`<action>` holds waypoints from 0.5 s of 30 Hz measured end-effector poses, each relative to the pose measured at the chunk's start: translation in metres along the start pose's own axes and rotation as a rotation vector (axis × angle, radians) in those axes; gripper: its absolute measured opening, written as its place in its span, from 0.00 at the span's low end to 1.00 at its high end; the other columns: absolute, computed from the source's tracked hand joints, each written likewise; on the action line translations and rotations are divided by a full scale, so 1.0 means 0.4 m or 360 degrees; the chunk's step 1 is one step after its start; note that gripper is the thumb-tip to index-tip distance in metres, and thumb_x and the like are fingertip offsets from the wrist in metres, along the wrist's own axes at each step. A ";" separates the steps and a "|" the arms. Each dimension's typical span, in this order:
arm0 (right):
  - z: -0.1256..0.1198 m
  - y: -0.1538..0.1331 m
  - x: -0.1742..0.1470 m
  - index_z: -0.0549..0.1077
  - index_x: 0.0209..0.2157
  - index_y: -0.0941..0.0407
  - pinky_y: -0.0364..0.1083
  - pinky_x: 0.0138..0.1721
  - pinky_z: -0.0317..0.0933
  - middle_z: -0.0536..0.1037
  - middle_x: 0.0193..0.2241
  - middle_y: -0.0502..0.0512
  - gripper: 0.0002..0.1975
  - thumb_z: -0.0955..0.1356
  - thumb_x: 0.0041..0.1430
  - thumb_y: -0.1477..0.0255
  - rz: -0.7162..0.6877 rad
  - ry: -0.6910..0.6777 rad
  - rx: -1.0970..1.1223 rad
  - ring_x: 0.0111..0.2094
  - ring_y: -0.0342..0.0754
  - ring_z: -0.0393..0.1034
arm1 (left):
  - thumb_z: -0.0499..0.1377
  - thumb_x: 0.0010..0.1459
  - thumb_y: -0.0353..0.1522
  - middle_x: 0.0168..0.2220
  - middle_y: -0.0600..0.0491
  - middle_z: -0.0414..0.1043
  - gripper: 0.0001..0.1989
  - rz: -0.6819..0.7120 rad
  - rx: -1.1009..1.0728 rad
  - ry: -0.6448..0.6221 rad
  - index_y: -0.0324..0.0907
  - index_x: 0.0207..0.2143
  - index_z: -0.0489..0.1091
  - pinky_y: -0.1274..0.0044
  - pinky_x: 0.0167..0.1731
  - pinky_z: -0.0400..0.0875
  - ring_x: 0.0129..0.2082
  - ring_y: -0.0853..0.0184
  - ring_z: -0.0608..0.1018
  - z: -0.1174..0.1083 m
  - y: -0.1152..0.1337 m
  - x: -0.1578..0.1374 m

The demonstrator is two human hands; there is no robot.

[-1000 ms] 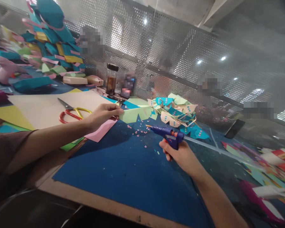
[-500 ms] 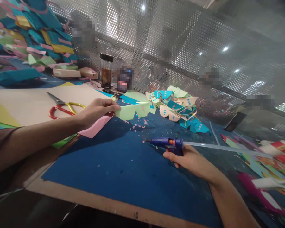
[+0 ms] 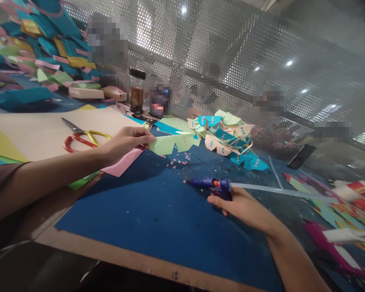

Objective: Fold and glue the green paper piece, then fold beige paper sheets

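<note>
Green strip (image 3: 167, 144), notched along its lower edge, sits pinched between your left hand's (image 3: 127, 142) thumb and fingers, above the blue table (image 3: 152, 239) and near pink scraps (image 3: 179, 159). Your right hand (image 3: 245, 207) is wrapped round the glue gun (image 3: 203, 183), nozzle pointing left, clear stick (image 3: 270, 188) out the back. Scissors (image 3: 77, 129) lie on cream paper (image 3: 33, 125) left of your left hand; cut-paper pile (image 3: 219, 147) beyond the gun.

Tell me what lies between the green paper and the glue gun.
In the head view, scattered small pink paper bits lie between the green paper and the glue gun, on the blue surface.
</note>
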State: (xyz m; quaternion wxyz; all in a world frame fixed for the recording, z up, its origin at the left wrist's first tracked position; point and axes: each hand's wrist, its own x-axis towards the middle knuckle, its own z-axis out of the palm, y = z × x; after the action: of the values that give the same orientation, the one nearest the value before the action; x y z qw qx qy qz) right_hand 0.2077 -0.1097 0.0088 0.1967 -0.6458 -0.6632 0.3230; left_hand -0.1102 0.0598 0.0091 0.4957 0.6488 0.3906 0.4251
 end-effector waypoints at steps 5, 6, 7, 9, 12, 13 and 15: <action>0.001 -0.006 0.000 0.77 0.32 0.54 0.44 0.23 0.62 0.76 0.24 0.51 0.15 0.69 0.60 0.56 0.0010 -0.0007 0.0035 0.22 0.44 0.67 | 0.69 0.49 0.39 0.27 0.53 0.75 0.11 0.0006 -0.0003 0.0000 0.40 0.28 0.77 0.76 0.32 0.69 0.28 0.69 0.74 0.000 0.000 0.000; 0.002 -0.004 0.001 0.77 0.32 0.54 0.44 0.23 0.62 0.76 0.25 0.51 0.15 0.69 0.60 0.57 0.0010 -0.0009 0.0037 0.22 0.44 0.67 | 0.69 0.49 0.39 0.27 0.53 0.75 0.11 0.0006 -0.0001 0.0000 0.40 0.28 0.76 0.75 0.32 0.69 0.28 0.69 0.74 0.000 0.000 0.000; 0.002 -0.003 0.001 0.77 0.32 0.54 0.44 0.23 0.62 0.76 0.25 0.52 0.15 0.69 0.60 0.57 0.0003 -0.0008 0.0040 0.22 0.44 0.67 | 0.69 0.49 0.40 0.27 0.53 0.75 0.12 0.0004 0.0002 -0.0001 0.40 0.28 0.76 0.75 0.33 0.69 0.28 0.69 0.74 0.000 0.000 -0.001; 0.003 0.001 0.002 0.77 0.32 0.54 0.44 0.23 0.61 0.77 0.25 0.52 0.14 0.69 0.60 0.58 -0.0037 -0.0005 0.0050 0.22 0.44 0.67 | 0.69 0.49 0.40 0.27 0.53 0.74 0.12 0.0006 0.0005 -0.0002 0.40 0.28 0.76 0.74 0.33 0.70 0.28 0.69 0.74 0.000 0.000 -0.001; 0.004 0.003 0.004 0.76 0.31 0.53 0.44 0.22 0.61 0.77 0.25 0.52 0.13 0.69 0.60 0.58 -0.0066 0.0011 0.0051 0.21 0.44 0.67 | 0.69 0.49 0.40 0.27 0.53 0.74 0.12 0.0014 -0.0007 -0.0012 0.40 0.28 0.77 0.75 0.33 0.69 0.28 0.69 0.74 -0.002 -0.001 0.000; 0.005 0.003 0.004 0.76 0.31 0.53 0.44 0.23 0.61 0.77 0.26 0.52 0.13 0.69 0.60 0.58 -0.0049 0.0014 0.0048 0.22 0.44 0.67 | 0.69 0.49 0.40 0.27 0.53 0.74 0.12 0.0015 -0.0011 -0.0014 0.40 0.28 0.77 0.75 0.32 0.69 0.28 0.69 0.74 -0.003 -0.002 0.000; 0.006 0.004 0.005 0.76 0.31 0.53 0.45 0.23 0.62 0.78 0.26 0.52 0.13 0.69 0.60 0.57 -0.0007 0.0009 0.0044 0.22 0.44 0.68 | 0.69 0.49 0.40 0.27 0.53 0.75 0.12 0.0014 -0.0012 -0.0017 0.41 0.28 0.77 0.76 0.32 0.69 0.28 0.69 0.74 -0.003 -0.003 0.000</action>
State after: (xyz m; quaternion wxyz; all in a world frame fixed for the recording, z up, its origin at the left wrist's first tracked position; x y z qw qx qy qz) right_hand 0.2070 -0.1081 0.0059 0.2081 -0.6426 -0.6595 0.3300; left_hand -0.1116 0.0605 0.0080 0.4984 0.6510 0.3835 0.4252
